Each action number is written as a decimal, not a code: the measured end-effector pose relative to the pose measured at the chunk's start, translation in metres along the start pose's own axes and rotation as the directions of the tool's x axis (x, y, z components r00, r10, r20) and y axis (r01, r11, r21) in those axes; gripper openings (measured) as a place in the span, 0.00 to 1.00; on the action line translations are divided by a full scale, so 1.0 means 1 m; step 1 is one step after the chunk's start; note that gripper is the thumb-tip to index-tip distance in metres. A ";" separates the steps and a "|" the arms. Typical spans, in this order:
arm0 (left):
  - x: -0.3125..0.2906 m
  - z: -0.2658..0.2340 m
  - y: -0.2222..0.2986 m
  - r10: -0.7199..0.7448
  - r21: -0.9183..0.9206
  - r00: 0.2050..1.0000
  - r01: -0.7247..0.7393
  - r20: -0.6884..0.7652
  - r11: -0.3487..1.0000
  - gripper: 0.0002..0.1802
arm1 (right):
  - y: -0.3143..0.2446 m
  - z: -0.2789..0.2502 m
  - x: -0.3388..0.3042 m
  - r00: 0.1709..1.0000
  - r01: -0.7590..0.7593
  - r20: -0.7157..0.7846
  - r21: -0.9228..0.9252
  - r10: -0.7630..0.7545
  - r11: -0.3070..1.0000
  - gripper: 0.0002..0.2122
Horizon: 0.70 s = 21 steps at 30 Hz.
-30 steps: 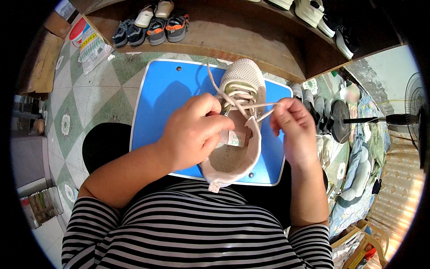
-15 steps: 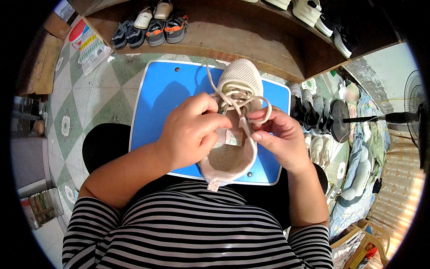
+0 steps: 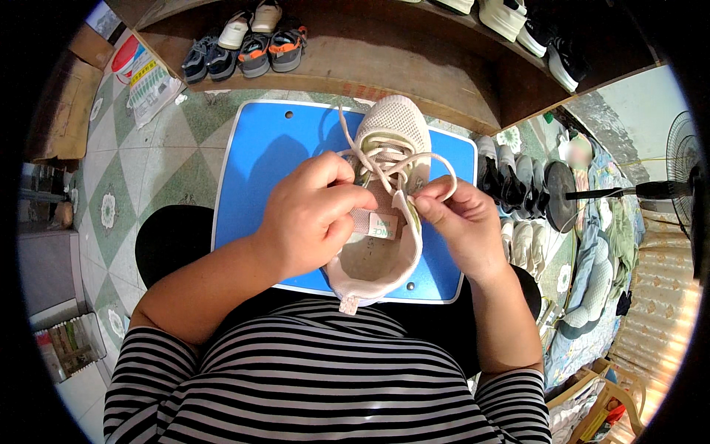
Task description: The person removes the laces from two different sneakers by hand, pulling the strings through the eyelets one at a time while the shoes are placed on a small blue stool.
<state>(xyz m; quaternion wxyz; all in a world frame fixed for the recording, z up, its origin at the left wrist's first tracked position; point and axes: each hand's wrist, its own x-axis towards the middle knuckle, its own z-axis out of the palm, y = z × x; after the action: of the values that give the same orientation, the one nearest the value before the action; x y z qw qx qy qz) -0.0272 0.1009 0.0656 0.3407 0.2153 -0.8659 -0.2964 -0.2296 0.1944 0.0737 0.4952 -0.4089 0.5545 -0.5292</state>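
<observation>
A beige knit sneaker (image 3: pixel 393 122) rests on a blue board (image 3: pixel 259 166), its toe pointing away from me and its heel nearest my body. My left hand (image 3: pixel 310 211) is closed around the left side of the shoe opening, its fingertips by the tongue (image 3: pixel 368 220). On the opposite side, my right hand (image 3: pixel 462 226) pinches the pale shoelace (image 3: pixel 450 169) beside the upper eyelets, thumb and forefinger together. The lace arcs in a loop above that hand. Another lace end stands up loose left of the toe. Exactly what lies between my left fingertips is hidden.
Beyond the board stands a wooden shelf (image 3: pixel 370 55) with several shoes. More shoes (image 3: pixel 521 177) line the floor at the right, near a black fan (image 3: pixel 677 192). A plastic bag (image 3: pixel 154 92) lies at far left on the tiled floor (image 3: pixel 140 170).
My right thumb and forefinger have closed together near the eyelets. The lace loop above them has widened to the right. My left hand has barely moved.
</observation>
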 end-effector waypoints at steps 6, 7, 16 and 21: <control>0.000 0.000 -0.001 0.005 0.003 1.000 -0.005 0.001 1.000 0.15 | -0.013 -0.012 0.005 0.998 -0.049 -0.031 0.145 0.054 0.988 0.04; 0.000 0.001 -0.001 0.005 0.001 1.000 -0.005 0.003 1.000 0.15 | -0.014 -0.003 0.003 0.997 -0.057 -0.036 0.122 0.061 0.991 0.04; 0.001 0.000 -0.001 0.021 0.009 1.000 -0.020 -0.019 1.000 0.15 | -0.006 -0.015 0.008 0.957 0.158 -0.268 0.150 -0.114 0.976 0.04; 0.001 0.001 -0.001 0.010 0.001 1.000 -0.010 -0.013 1.000 0.15 | -0.009 0.003 0.001 0.997 -0.076 0.007 0.109 0.075 0.991 0.06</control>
<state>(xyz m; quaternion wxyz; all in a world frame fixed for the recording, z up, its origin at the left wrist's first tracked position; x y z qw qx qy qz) -0.0280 0.1000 0.0647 0.3476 0.2129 -0.8649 -0.2929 -0.2274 0.1919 0.0824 0.5373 -0.3608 0.5392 -0.5389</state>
